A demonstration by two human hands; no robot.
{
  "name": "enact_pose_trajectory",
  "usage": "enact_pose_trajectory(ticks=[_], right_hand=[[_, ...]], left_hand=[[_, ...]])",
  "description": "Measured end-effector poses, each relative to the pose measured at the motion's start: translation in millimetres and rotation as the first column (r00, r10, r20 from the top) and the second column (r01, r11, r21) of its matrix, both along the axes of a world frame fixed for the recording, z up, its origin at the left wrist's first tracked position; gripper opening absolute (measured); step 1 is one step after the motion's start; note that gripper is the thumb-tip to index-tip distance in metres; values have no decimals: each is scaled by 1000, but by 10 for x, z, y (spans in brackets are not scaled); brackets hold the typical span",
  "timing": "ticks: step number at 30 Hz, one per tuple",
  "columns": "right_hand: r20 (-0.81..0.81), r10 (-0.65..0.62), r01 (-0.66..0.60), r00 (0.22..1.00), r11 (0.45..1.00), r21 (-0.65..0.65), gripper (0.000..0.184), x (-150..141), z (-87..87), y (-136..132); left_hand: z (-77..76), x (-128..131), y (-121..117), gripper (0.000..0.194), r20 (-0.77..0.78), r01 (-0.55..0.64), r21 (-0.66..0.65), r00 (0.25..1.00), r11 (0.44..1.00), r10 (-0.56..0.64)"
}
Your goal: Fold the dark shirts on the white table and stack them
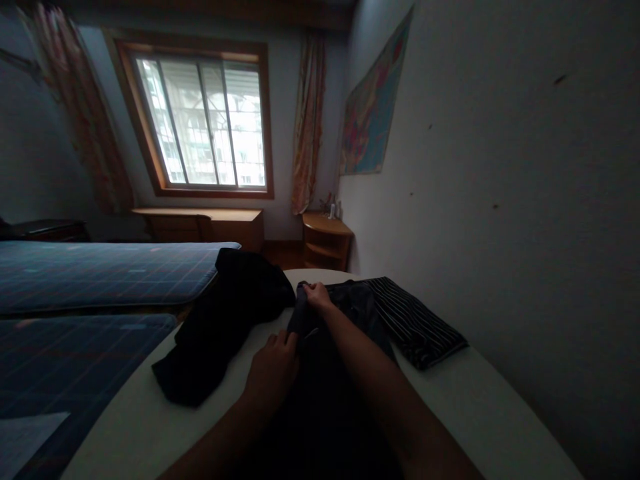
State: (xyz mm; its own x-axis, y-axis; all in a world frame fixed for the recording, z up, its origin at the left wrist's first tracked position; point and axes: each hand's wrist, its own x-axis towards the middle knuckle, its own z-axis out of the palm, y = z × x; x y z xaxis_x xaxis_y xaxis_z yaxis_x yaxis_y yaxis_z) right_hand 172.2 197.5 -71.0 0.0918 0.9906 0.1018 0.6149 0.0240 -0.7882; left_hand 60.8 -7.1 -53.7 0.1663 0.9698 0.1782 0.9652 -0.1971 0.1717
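From far off, I see my two hands on one dark cloth [323,393]. It lies on the table [120,437], right in front of me, and its near end fades into the dark. My right grip [317,297] pinches its top edge. My left grip [274,365] is closed on its side, lower down.

What could go wrong? If one grip pulls harder, I think the cloth could twist or bunch up. If the pinch is weak, the top edge could slip out. The black cloth [240,307] is just beside it on the left and seems to poke past the table's edge, so a bump might make it slide off. The striped cloth [417,320] on the right is so close that a wide pull could drag it too. The light is dim, so I could grab the wrong fold.

The table is pale and has a round edge. Two beds [100,273] with check covers are on the left. Ahead is a bright window [215,120] with a wood frame, and curtains [309,127] hang on both sides. Under it is a desk [235,230], and a shelf [327,230] fills the corner. A map [375,107] hangs on the pale right wall [525,267].
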Motion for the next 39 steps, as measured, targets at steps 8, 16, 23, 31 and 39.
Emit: enact_pose_trajectory(ticks=[8,16,23,31,39], right_hand=[[-23,-26,26,999,999,20,32,80,9,125],[-15,8,-8,1000,1000,3,29,209,-55,121],[-28,118,-120,993,990,-75,23,249,-76,90],[38,139,-140,990,990,28,38,334,23,131],[180,56,-67,982,996,56,41,391,-84,26]], left_hand=[[21,41,51,10,320,86,35,943,996,-93],[11,110,-66,23,209,168,-50,966,985,-154],[12,122,-92,24,69,154,-86,987,984,-148],[-48,132,-54,16,222,180,2,959,984,-176],[91,207,-235,29,28,231,-182,973,956,-230]])
